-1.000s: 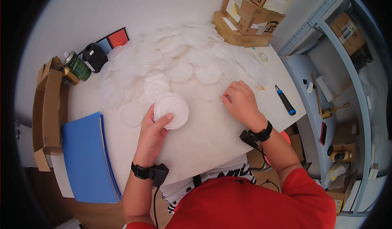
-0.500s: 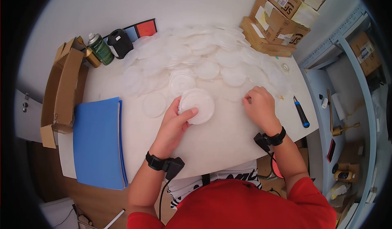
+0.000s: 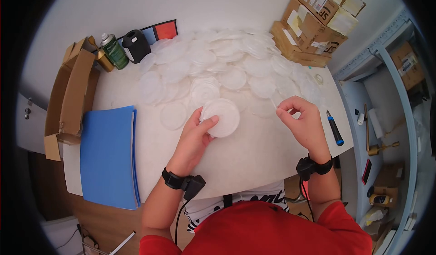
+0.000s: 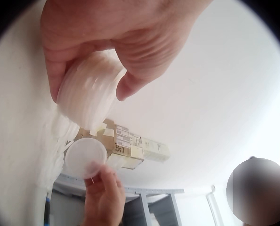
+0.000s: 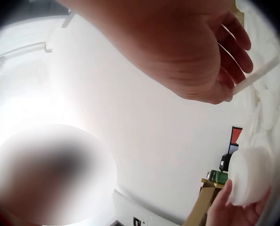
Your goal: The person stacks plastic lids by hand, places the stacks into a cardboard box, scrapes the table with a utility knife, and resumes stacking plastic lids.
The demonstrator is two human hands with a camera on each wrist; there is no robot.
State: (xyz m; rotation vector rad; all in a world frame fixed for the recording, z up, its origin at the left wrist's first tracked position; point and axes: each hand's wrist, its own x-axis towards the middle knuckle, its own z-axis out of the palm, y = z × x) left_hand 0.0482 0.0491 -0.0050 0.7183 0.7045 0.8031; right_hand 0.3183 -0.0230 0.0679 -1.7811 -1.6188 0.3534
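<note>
My left hand [image 3: 193,137] grips a thick stack of round translucent plastic lids [image 3: 223,117], thumb on the top face and fingers beneath. In the left wrist view the stack [image 4: 90,89] shows its many layered rims. My right hand [image 3: 304,123] pinches a single round lid [image 4: 85,157] by its edge between thumb and fingertips. That lid [image 5: 257,75] stands nearly edge-on in the right wrist view. A small pile of lids [image 3: 204,91] lies just beyond the left hand's stack, and one flat lid [image 3: 173,116] lies to its left.
A broad heap of similar lids [image 3: 218,50] covers the back of the white table [image 3: 254,164]. At left are a blue folder [image 3: 109,155], an open cardboard box [image 3: 77,93], a green can [image 3: 114,51] and a black bottle [image 3: 135,46]. A utility knife [image 3: 335,128] lies right; parcels [image 3: 313,27] stand behind.
The head view has swung, shifting the scene rightward. My right hand has turned and moved slightly right, with a lid now seen edge-on at its fingertips. The left hand keeps its stack.
</note>
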